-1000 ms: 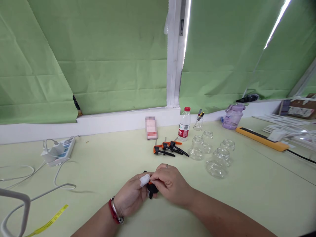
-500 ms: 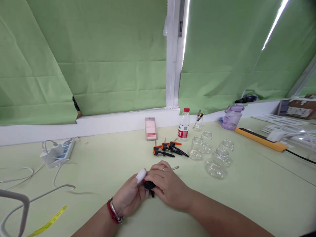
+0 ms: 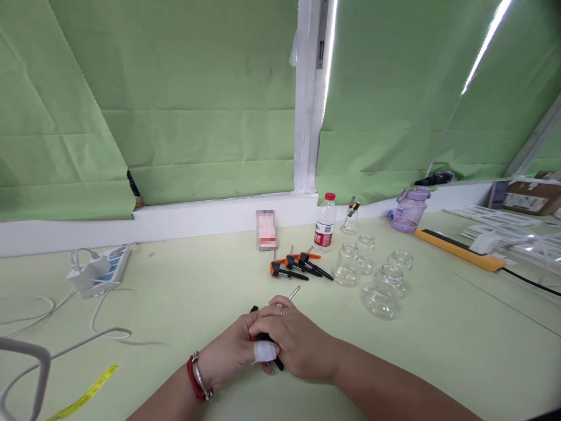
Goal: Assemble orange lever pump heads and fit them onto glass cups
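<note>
My left hand (image 3: pixel 236 348), its thumb wrapped in white tape, is closed around a black-and-orange tool (image 3: pixel 263 337). From the other side my right hand (image 3: pixel 298 339) grips the same tool, its fingers folded over the top. Most of the tool is hidden by my hands. A thin metal rod (image 3: pixel 295 292) with a brassy tip sticks out past my right fingers. One black end shows below my hands and another black bit above. Beyond them, several similar black-and-orange tools (image 3: pixel 302 266) lie together on the table.
Several clear glass jars (image 3: pixel 380 303) stand to the right. Behind are a red-capped bottle (image 3: pixel 325 225), a pink upright object (image 3: pixel 266 230), a jar holding screwdrivers (image 3: pixel 350 219) and a purple bottle (image 3: pixel 411 209). A yellow-orange power strip (image 3: pixel 460 250) lies right; a white one (image 3: pixel 103 272) with cables left.
Both hands have turned the tool, so its metal rod now points up and away instead of rightward. My left thumb has come down over the front of it.
</note>
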### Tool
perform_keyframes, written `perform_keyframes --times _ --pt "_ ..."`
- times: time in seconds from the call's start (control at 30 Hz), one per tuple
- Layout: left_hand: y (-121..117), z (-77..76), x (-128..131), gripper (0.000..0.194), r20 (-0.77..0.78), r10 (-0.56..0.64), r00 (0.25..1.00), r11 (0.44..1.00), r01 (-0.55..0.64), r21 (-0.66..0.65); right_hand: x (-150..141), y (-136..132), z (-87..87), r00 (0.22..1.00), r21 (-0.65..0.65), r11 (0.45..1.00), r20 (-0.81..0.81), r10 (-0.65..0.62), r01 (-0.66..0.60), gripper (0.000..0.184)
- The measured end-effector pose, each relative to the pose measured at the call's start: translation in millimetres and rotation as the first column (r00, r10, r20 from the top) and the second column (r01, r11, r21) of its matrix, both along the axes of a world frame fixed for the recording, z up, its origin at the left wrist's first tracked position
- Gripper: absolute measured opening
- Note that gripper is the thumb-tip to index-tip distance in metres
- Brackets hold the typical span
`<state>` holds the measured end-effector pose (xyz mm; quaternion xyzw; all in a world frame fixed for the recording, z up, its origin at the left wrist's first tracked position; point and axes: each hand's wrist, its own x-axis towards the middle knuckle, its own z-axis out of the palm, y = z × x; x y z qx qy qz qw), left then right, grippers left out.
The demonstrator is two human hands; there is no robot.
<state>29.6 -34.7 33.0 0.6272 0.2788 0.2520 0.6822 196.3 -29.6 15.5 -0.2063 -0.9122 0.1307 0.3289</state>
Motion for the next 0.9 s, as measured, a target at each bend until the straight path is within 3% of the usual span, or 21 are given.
perform_keyframes --times 0.13,0.33,0.53,0.7,0.8,0.9 --pt "-1.9 1.0 2.2 0.017 -0.061 0.021 0.998 1.000 -0.020 0.019 -1.7 -0.3 -2.4 1.000 0.020 1.000 0.017 0.002 -0.003 0.035" --pt "-0.9 0.2 1.7 0.033 -0.115 0.074 0.991 0.997 -0.071 0.023 -2.6 2.2 -6.3 0.999 0.039 0.999 0.025 0.030 -0.031 0.037" --pt "0.2 -0.7 0.6 0.035 -0.160 0.092 0.983 0.992 -0.076 0.101 -2.9 4.3 -10.0 1.000 0.105 0.994 0.002 0.018 -0.018 0.044" --pt "8.6 -11.2 -1.9 0.030 -0.068 0.302 0.951 0.952 -0.298 0.069 1.7 4.9 -3.2 0.997 0.138 0.989 -0.055 -0.054 0.062 0.043" --pt "16.1 -17.9 -7.2 0.027 -0.009 0.474 0.881 0.881 -0.474 0.017 8.5 10.5 -2.4 0.964 0.115 0.968 -0.172 -0.201 0.222 0.039" --pt "22.3 -21.2 -12.4 0.026 0.014 0.608 0.794 0.793 -0.607 -0.047 14.6 20.5 -9.4 0.893 -0.025 0.923 -0.246 -0.378 0.384 0.032"
